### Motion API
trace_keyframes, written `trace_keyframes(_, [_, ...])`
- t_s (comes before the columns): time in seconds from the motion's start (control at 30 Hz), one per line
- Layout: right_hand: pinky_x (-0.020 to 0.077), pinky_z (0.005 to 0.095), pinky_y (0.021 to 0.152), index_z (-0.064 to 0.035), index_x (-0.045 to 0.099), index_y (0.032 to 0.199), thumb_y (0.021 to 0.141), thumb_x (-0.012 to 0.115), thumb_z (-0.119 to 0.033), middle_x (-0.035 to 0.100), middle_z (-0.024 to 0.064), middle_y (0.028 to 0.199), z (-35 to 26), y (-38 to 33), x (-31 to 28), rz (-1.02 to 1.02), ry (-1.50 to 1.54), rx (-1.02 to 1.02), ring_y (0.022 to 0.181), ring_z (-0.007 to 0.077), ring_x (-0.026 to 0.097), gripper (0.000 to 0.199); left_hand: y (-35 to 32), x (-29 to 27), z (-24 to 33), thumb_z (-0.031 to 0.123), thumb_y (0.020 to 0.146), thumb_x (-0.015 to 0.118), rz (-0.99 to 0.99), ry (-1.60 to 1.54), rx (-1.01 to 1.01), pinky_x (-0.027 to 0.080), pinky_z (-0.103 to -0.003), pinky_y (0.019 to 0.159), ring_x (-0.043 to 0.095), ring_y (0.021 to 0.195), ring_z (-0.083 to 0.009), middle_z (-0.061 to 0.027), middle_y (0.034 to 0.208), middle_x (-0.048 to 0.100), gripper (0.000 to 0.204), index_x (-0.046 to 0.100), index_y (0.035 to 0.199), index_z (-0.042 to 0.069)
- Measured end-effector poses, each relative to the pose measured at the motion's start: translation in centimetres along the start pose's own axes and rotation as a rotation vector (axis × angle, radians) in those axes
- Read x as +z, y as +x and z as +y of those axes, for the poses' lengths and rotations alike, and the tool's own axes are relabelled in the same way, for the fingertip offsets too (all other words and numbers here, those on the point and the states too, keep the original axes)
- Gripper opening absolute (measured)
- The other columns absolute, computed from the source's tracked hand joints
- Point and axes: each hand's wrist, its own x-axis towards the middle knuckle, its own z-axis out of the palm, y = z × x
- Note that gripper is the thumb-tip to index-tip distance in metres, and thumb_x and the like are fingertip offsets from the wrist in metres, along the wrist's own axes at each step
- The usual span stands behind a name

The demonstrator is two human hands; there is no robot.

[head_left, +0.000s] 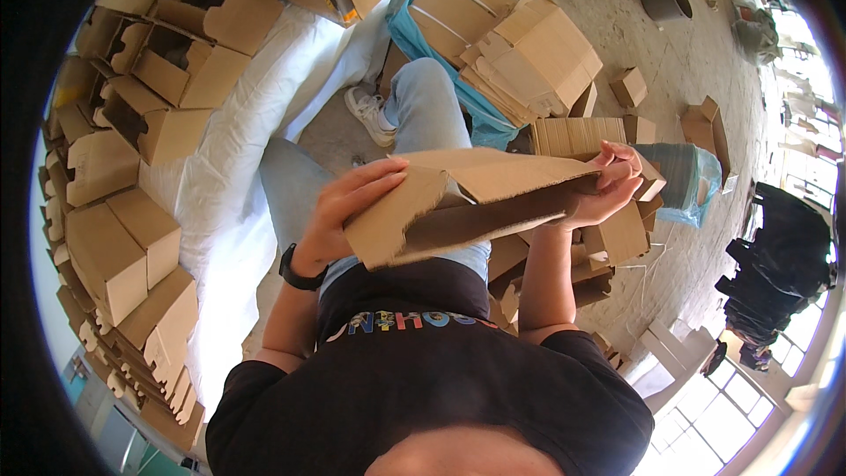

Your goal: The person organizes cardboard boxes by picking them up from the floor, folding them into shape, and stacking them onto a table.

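A brown cardboard box, partly unfolded with one side gaping, is held up in front of my body between both hands. My left hand, with a dark band on its wrist, grips the box's left end, its fingers lying over the upper edge. At the other end, my right hand has its fingers bent round the right edge, the thumb side hidden behind the cardboard. The dark inside of the box shows through the long opening that faces me.
Several opened cardboard boxes stand stacked along the left, beside white sheeting. Ahead lies a bundle of flat cardboard on blue plastic. Loose boxes and a grey bucket are on the floor at the right.
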Motion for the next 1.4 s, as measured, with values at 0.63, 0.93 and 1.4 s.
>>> trace_keyframes(0.63, [0.0351,0.0333,0.096,-0.0038,0.05,0.114,0.094,0.052,-0.03,0.055,0.0084,0.115,1.8,-0.6,-0.2,-0.291,-0.09,0.922,0.111,0.0167,0.049,0.032,-0.6,2.5,-1.6,0.022,0.086,0.067,0.706,-1.086,-0.918,0.047,-0.032,0.085,0.056,0.106,-0.0176,-0.0078,0.118,0.057,0.048,0.048,0.124,0.0])
trace_keyframes(0.93, [0.0503,0.0292,0.078,0.0045,0.039,0.129,0.072,0.078,-0.01,0.061,0.0144,0.106,2.4,-1.7,-0.9,-0.76,-0.43,0.988,0.094,0.0193,0.061,0.071,-1.0,2.0,-2.0,0.025,0.085,0.069,0.595,-0.953,-0.936,0.046,-0.031,0.088,0.055,0.107,-0.0168,-0.008,0.119,0.057,0.051,0.048,0.124,-0.001])
trace_keyframes(1.4, [0.0527,0.0277,0.07,0.0077,0.046,0.119,0.067,0.082,-0.01,0.065,0.0134,0.093,5.7,-3.7,-3.5,-0.566,-0.525,1.057,0.08,0.0174,0.065,0.065,-1.8,1.3,-3.4,0.028,0.09,0.059,0.397,-1.163,-0.926,0.046,-0.031,0.085,0.057,0.103,-0.0147,-0.0046,0.111,0.058,0.043,0.048,0.122,0.001])
